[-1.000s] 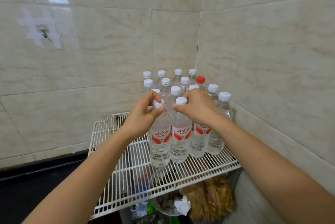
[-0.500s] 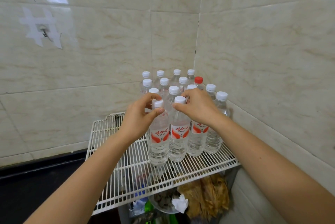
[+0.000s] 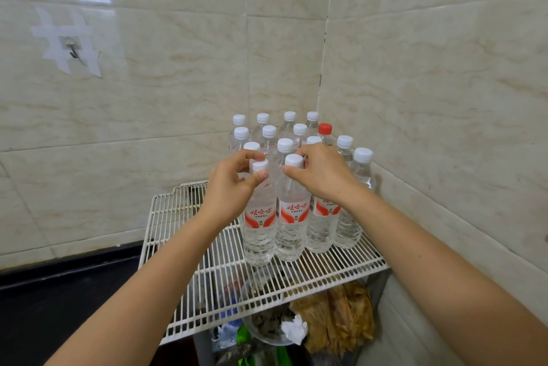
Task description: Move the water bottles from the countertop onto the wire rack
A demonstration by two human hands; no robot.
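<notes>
Several clear water bottles with white caps and red labels stand packed in the corner on a white wire rack (image 3: pixel 189 250). One bottle at the back has a red cap (image 3: pixel 325 129). My left hand (image 3: pixel 229 187) grips the neck of the front-left bottle (image 3: pixel 259 226), which stands on the rack. My right hand (image 3: pixel 321 174) pinches the cap and neck of the front bottle beside it (image 3: pixel 292 226), also standing on the rack. Both bottles are upright and touch each other.
Tiled walls meet in a corner right behind the bottles. A taped hook (image 3: pixel 71 49) hangs on the left wall. A black countertop (image 3: pixel 59 291) lies at lower left. Under the rack sit a glass bowl (image 3: pixel 267 327), dried food (image 3: pixel 341 318) and packets.
Both hands hold the same two bottles at their tops as before; hands and bottles have barely shifted on the rack. The view has moved slightly.
</notes>
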